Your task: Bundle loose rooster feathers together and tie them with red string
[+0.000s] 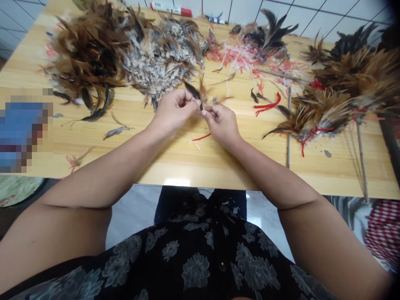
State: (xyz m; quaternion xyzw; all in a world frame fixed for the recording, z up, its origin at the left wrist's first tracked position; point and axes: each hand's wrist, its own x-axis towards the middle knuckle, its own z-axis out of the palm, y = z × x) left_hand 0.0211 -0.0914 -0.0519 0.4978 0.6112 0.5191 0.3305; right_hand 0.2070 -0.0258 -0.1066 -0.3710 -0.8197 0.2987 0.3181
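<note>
The left hand (175,108) and right hand (224,121) are pinching feathers (203,94) between them, over the middle of the surface (175,160), tips pointing toward its far edge.

We see a wooden table (218,171) bearing brown feathers (90,54) at far left, grey feathers (156,58) to their right, pink string (236,57) beyond those, red string (270,106) nearer, and a tied bundle (318,109) at right.

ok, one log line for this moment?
left hand: pinching feathers; right hand: pinched at same feathers; beyond left hand: pale feather pile; right: red string on table
</note>
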